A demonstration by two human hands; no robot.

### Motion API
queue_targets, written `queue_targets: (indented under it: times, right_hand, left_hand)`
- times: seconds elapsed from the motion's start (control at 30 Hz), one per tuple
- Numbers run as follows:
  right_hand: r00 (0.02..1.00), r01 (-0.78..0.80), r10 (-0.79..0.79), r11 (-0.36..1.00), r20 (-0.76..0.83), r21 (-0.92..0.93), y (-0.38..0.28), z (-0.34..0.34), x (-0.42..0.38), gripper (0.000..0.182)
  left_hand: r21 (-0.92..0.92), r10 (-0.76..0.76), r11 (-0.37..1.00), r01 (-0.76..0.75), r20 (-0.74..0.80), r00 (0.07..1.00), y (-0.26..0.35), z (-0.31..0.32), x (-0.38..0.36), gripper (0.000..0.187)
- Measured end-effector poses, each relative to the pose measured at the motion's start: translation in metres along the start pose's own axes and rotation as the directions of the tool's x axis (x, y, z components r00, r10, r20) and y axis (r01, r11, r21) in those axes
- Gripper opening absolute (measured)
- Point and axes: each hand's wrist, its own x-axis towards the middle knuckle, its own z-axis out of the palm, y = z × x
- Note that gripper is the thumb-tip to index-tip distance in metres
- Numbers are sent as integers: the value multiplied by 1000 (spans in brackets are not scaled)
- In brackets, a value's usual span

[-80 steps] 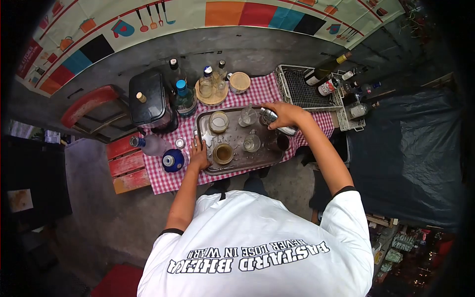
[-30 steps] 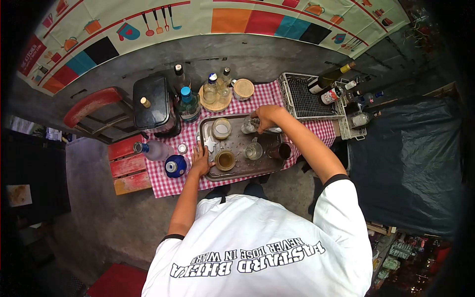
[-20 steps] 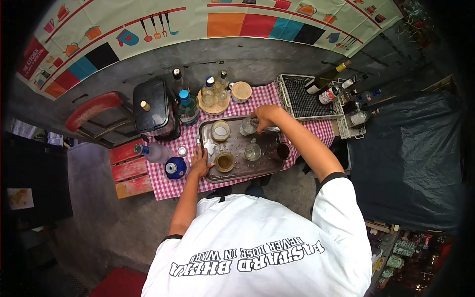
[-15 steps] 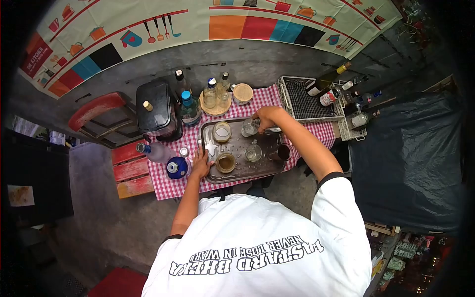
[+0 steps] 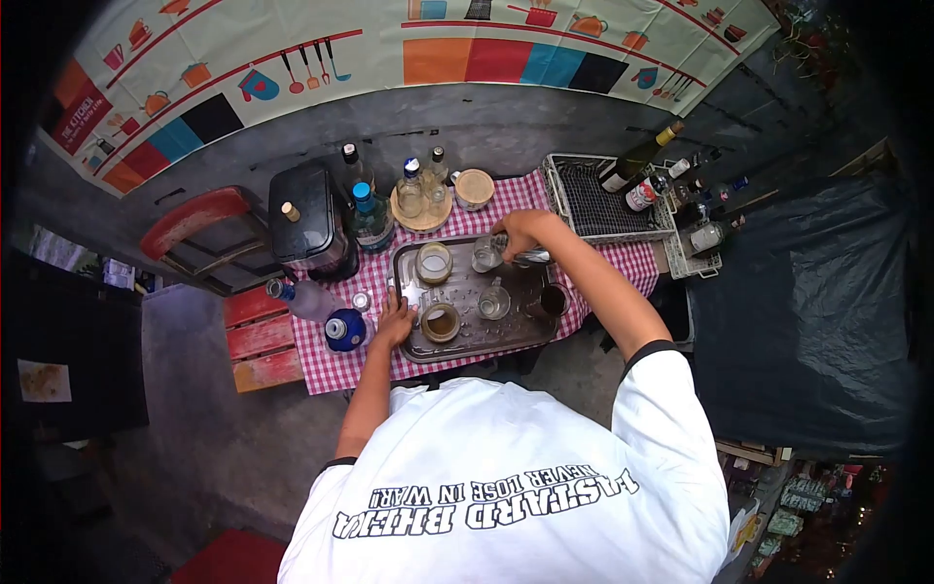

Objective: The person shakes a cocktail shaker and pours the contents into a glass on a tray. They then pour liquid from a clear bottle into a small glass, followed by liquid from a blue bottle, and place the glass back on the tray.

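My right hand (image 5: 521, 232) reaches over the far side of the brown tray (image 5: 467, 346), its fingers closed round the side of a clear glass mug (image 5: 484, 255). Another clear glass (image 5: 535, 256) is partly hidden beneath that hand. With fingers spread, my left hand (image 5: 395, 319) rests on the tray's left rim. Two jars (image 5: 434, 261) with yellowish rims stand on the tray's left half, the nearer one holding something brownish. A second glass mug (image 5: 493, 302) stands near the middle, and a dark glass (image 5: 553, 300) is at the right. Water drops dot the tray.
A checked cloth (image 5: 326, 375) covers the table. Behind the tray are bottles (image 5: 373, 219), a round wooden board (image 5: 423, 222) and a lidded cup (image 5: 474, 188). A blue bottle (image 5: 344, 331) stands left. A wire basket (image 5: 593, 200) and more bottles (image 5: 708, 234) sit right.
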Motion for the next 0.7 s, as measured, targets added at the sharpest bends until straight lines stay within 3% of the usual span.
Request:
queue_targets:
  times: [0.27, 0.33, 0.47, 0.53, 0.6, 0.63, 0.67, 0.7]
  right_hand:
    - [998, 44, -42, 999, -56, 20, 6, 14, 12, 86]
    - [984, 114, -102, 991, -149, 76, 6, 9, -5, 83]
    - [952, 228, -171, 950, -255, 214, 10, 7, -43, 82]
    - [858, 379, -217, 880, -465, 288, 11, 12, -62, 86]
    - [858, 389, -188, 846, -478, 365, 7, 20, -82, 84]
    - [803, 458, -151, 774, -576, 437, 6, 29, -87, 86]
    - [742, 529, -96, 691, -663, 493, 7, 38, -93, 88]
    - [779, 512, -30, 606, -626, 609, 6, 48, -96, 91]
  left_hand:
    - [6, -1, 1000, 2, -28, 1000, -2, 1, 2, 71]
    - [-12, -13, 1000, 13, -16, 1000, 0, -3, 2, 69]
    - [-83, 23, 996, -35, -142, 990, 11, -10, -3, 65]
    - [-107, 19, 993, -42, -212, 977, 24, -16, -11, 63]
    - [-107, 49, 990, -88, -324, 945, 44, -32, -23, 57]
    - [-103, 44, 991, -81, -326, 944, 61, -45, -37, 57]
    - [-247, 22, 962, -116, -352, 936, 83, -61, -55, 56]
    - [-384, 0, 910, -154, -373, 928, 103, -72, -69, 55]
